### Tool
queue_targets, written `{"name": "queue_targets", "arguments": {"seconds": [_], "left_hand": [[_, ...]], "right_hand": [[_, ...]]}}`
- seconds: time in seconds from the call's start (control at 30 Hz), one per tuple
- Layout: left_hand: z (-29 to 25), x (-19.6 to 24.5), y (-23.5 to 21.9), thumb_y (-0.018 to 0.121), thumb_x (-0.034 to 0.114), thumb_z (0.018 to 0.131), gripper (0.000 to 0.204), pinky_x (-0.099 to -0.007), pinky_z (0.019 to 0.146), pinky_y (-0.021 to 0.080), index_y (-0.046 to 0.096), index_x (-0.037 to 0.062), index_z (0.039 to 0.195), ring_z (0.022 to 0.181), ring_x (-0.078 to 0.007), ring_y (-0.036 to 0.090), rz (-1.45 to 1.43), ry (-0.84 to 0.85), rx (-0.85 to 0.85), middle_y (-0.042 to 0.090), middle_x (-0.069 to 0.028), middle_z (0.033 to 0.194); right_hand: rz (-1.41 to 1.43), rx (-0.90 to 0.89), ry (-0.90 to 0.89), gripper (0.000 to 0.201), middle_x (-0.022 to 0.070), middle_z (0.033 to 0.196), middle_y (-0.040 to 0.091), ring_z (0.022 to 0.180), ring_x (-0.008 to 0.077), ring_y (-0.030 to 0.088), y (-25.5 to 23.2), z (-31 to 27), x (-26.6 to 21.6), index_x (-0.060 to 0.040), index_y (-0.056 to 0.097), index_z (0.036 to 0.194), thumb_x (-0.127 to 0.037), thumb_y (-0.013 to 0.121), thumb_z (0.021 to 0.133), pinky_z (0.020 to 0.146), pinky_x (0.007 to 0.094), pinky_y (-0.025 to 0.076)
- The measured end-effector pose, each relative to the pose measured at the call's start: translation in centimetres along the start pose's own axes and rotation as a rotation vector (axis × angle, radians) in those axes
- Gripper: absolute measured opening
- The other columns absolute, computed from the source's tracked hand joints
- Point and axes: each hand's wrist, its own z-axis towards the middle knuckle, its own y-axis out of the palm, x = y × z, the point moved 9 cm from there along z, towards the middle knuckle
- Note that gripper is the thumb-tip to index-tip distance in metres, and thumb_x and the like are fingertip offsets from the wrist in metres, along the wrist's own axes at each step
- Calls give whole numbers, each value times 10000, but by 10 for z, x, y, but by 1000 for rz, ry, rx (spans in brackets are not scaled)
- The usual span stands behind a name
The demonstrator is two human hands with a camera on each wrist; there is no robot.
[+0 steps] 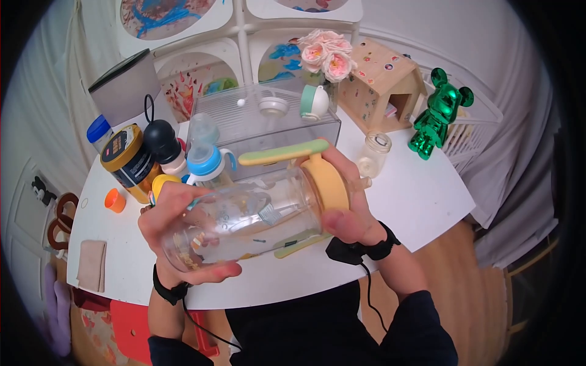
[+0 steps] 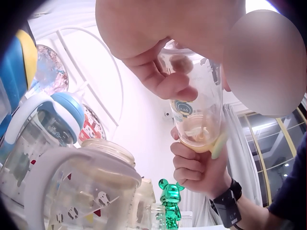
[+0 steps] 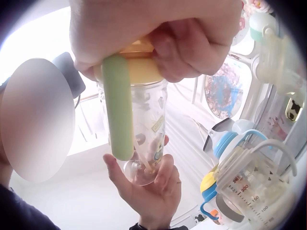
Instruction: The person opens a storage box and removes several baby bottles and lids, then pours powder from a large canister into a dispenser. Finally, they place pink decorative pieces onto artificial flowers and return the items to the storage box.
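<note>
A clear bottle (image 1: 244,216) with a yellow collar (image 1: 329,186) and green handles (image 1: 284,151) is held on its side above the table. The left hand (image 1: 174,229) grips its base end, thumb and fingers around the clear wall. Around the yellow collar curls the right hand (image 1: 351,201). In the left wrist view the bottle (image 2: 196,105) hangs between the left hand (image 2: 168,48) and the right hand (image 2: 201,167). The right wrist view has the right hand (image 3: 158,38) on the collar, beside a green handle (image 3: 118,108), and the left hand (image 3: 148,191) at the base.
On the white table (image 1: 415,207) stand a blue-topped bottle (image 1: 204,161), a dark-topped bottle (image 1: 162,140), a yellow-and-black tin (image 1: 131,161), an orange cup (image 1: 114,200), a clear box (image 1: 305,131), a small jar (image 1: 372,155), a wooden house (image 1: 378,85), a green bear (image 1: 439,113) and a folded cloth (image 1: 92,265).
</note>
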Motion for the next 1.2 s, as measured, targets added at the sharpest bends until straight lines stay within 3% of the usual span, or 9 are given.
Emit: {"name": "queue_targets", "arguments": {"seconds": [0.13,0.23,0.5,0.6,0.7,0.73,0.83,0.93,1.2], "left_hand": [[-1,-22,-2,1033,473,682,1012,-364,885,536,519,52,1444,1070,-260,692,2,-128,5,622,-138,1219],[-20,-30,0,991,505,727,951,-344,844,528,530,45,1420,1024,-216,683,-117,-512,111,575,-94,1214],[-6,-23,-6,707,721,887,805,-295,797,467,599,34,1295,919,-137,617,-22,-710,165,603,-30,1025],[-3,-30,-1,630,717,956,754,-237,666,445,618,49,1306,840,-98,630,-146,-776,120,629,-23,1023],[-10,-31,4,568,682,1014,692,-188,508,358,636,60,1310,752,-57,639,-273,-1121,53,657,-39,1048],[-13,-38,7,553,692,1035,718,-207,407,296,617,65,1379,565,-103,600,-320,-1122,61,654,-58,886],[-38,-57,5,582,752,1011,795,-210,405,298,610,58,1398,553,-115,610,-413,-1276,64,658,-91,879],[-38,-59,8,563,783,1029,723,-201,407,268,673,81,1164,535,-81,585,-465,-1318,19,646,-51,740],[-37,-61,-13,526,684,1092,667,-210,393,356,624,62,1313,483,-97,522,-562,-1193,228,686,-121,909]], "right_hand": [[-15,-25,43,722,16,1099,597,980,98,552,-5,-1,18,23,545,1422,-304,849,855,867,272,476],[-27,-32,-31,748,22,1118,604,989,99,553,-8,-2,25,33,539,1458,-320,843,872,875,272,476],[-145,-41,-127,827,39,1113,597,973,107,544,-1,-5,17,64,535,1448,-351,867,815,856,270,476],[-322,-57,-275,842,44,1059,598,890,109,549,-1,-8,10,60,573,1408,-366,886,752,788,258,481],[-507,-79,-492,838,36,920,604,729,146,561,8,-10,-7,36,650,1322,-425,917,675,671,269,491],[-552,-88,-548,833,30,869,598,678,168,558,11,-10,-12,21,676,1289,-455,926,652,631,278,489],[-744,-102,-693,835,23,769,587,594,224,554,20,-11,-25,-21,729,1237,-526,929,602,551,316,480],[-908,-169,-786,840,20,757,596,593,232,571,28,-17,-37,-53,748,1247,-550,920,593,531,333,474],[-570,-169,-678,935,99,1046,714,799,216,679,0,-18,-38,45,687,1318,-481,955,592,718,318,550]]}}
